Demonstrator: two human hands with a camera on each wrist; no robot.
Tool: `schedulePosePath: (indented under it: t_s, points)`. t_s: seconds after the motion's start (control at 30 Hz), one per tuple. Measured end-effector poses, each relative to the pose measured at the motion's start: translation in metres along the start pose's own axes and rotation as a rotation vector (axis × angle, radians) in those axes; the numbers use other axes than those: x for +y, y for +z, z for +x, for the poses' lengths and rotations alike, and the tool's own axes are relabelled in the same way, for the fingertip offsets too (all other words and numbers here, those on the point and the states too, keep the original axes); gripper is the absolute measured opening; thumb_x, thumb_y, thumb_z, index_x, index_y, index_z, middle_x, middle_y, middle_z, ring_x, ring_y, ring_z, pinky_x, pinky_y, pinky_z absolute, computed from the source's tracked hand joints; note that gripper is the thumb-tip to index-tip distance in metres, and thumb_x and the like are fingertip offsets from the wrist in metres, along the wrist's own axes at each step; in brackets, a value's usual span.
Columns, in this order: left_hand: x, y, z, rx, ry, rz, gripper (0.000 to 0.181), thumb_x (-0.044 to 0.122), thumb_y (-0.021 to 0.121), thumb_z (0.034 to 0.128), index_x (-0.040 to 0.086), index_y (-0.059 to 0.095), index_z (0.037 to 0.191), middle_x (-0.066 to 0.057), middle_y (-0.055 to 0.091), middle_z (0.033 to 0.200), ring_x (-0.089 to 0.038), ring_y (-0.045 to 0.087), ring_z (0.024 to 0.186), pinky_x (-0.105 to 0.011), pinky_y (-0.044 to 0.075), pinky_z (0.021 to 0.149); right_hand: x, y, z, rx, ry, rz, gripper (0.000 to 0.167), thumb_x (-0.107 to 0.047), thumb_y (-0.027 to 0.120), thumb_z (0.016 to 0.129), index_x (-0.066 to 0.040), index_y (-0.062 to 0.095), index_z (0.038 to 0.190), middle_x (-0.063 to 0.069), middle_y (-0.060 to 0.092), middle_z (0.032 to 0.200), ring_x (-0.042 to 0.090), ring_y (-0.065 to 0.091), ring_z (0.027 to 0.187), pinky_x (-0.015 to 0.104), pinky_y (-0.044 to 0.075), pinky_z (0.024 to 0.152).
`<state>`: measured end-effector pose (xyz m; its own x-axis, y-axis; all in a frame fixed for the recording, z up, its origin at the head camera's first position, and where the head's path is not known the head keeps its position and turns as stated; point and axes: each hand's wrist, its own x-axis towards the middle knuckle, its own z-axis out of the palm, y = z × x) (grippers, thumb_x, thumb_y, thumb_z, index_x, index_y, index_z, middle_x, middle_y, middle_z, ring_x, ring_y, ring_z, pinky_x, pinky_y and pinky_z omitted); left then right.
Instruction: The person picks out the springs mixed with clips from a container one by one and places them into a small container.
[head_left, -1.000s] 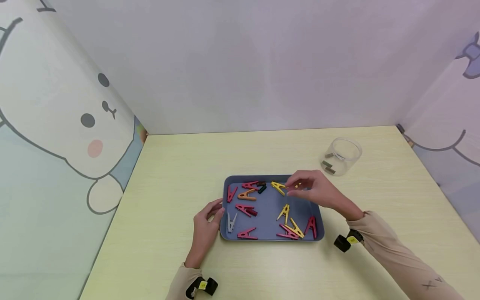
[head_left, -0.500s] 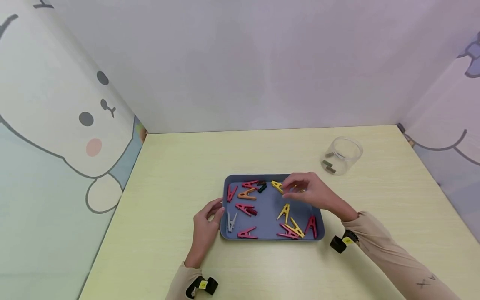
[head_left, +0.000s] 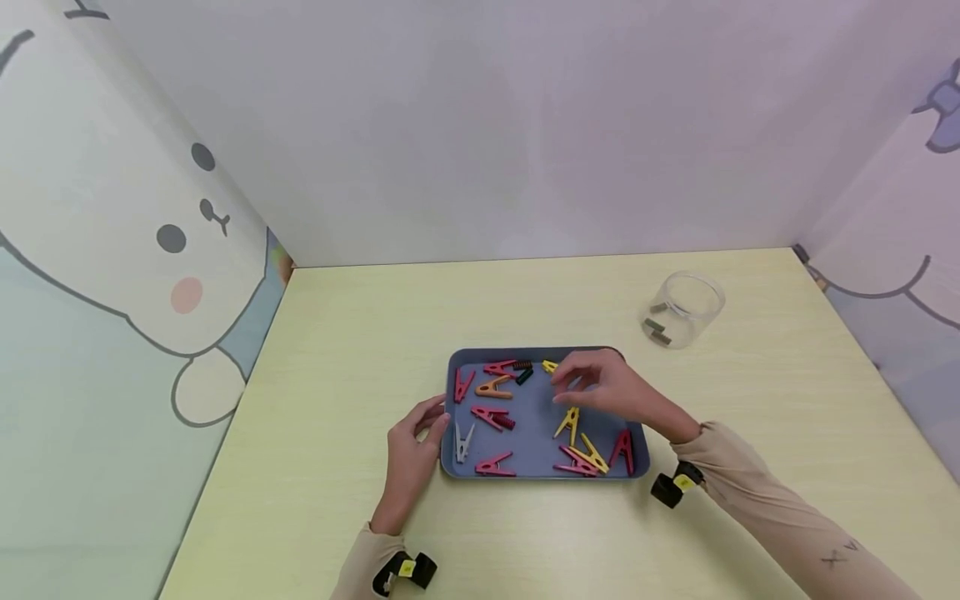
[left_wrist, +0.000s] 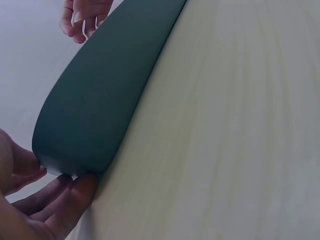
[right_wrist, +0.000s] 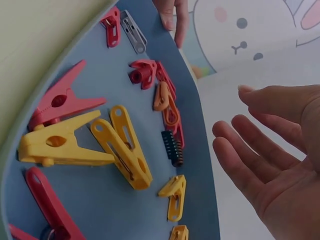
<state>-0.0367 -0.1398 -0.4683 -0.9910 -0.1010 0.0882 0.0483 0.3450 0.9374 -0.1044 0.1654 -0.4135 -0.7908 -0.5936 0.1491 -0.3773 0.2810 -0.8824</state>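
Observation:
A blue-grey tray (head_left: 536,475) bears several plastic clips: red clips (head_left: 495,465), yellow clips (head_left: 568,423), an orange clip (head_left: 492,388) and a grey clip (head_left: 463,444). Small ridged dark cylinders (head_left: 524,377) lie near its back edge. My left hand (head_left: 412,450) grips the tray's left end, thumb at the rim; in the left wrist view its fingertips meet the outer wall (left_wrist: 95,90). Over the tray's back right part hovers my right hand (head_left: 607,387), partly covering a yellow clip. The right wrist view has that hand (right_wrist: 280,145) with thumb and fingers apart, nothing between them.
A clear round jar (head_left: 690,312) with a few small dark pieces in it stands behind the tray to the right. Everything rests on a pale wooden table (head_left: 360,333). Light walls rise at the table's back and sides, with cartoon drawings on both side walls.
My right hand has moved a little left over the tray, covering more of the back yellow clip. The left hand and the tray have stayed in place.

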Motion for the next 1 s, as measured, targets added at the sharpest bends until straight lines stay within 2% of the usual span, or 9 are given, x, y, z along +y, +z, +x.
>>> schedulePosePath:
  t_s: [0.1, 0.37, 0.57, 0.8, 1.0]
  points:
    - [-0.009, 0.001, 0.001, 0.006, 0.010, 0.007, 0.028, 0.006, 0.066, 0.0885, 0.006, 0.067, 0.116, -0.012, 0.068, 0.100, -0.019, 0.066, 0.090, -0.027, 0.050, 0.080, -0.001, 0.004, 0.002, -0.010, 0.016, -0.021, 0.017, -0.014, 0.074, 0.082, -0.010, 0.070, 0.098, 0.008, 0.069, 0.092, 0.014, 0.065, 0.083, 0.032, 0.053, 0.073]
    - [-0.014, 0.002, 0.000, 0.027, 0.057, 0.024, 0.027, 0.007, 0.066, 0.0883, 0.008, 0.068, 0.115, -0.008, 0.068, 0.098, -0.017, 0.066, 0.087, -0.022, 0.050, 0.078, -0.002, 0.012, 0.009, -0.042, 0.061, -0.043, 0.017, -0.019, 0.075, 0.082, -0.013, 0.071, 0.097, 0.008, 0.068, 0.094, 0.014, 0.063, 0.082, 0.032, 0.053, 0.075]
    - [-0.012, 0.001, 0.001, 0.017, 0.029, 0.015, 0.027, 0.008, 0.066, 0.0885, 0.009, 0.068, 0.116, -0.008, 0.068, 0.100, -0.017, 0.066, 0.089, -0.027, 0.051, 0.081, -0.001, 0.021, 0.012, -0.072, 0.058, -0.024, 0.018, -0.017, 0.075, 0.082, -0.008, 0.070, 0.097, 0.010, 0.067, 0.094, 0.015, 0.063, 0.079, 0.032, 0.053, 0.073]
    - [0.028, -0.005, -0.007, -0.008, 0.001, 0.019, 0.028, -0.001, 0.063, 0.0882, -0.003, 0.065, 0.116, -0.020, 0.066, 0.102, -0.026, 0.066, 0.092, -0.037, 0.050, 0.083, -0.004, 0.032, 0.016, -0.111, 0.076, -0.057, 0.018, -0.013, 0.074, 0.083, -0.005, 0.070, 0.098, 0.010, 0.066, 0.094, 0.017, 0.065, 0.081, 0.034, 0.054, 0.071]
    - [0.031, -0.006, -0.007, -0.002, 0.004, 0.015, 0.027, -0.001, 0.064, 0.0879, -0.003, 0.065, 0.114, -0.020, 0.067, 0.101, -0.026, 0.066, 0.091, -0.033, 0.050, 0.082, 0.000, 0.037, 0.018, -0.124, 0.058, -0.079, 0.018, -0.014, 0.074, 0.083, -0.005, 0.070, 0.098, 0.004, 0.066, 0.092, 0.013, 0.064, 0.079, 0.031, 0.053, 0.071]
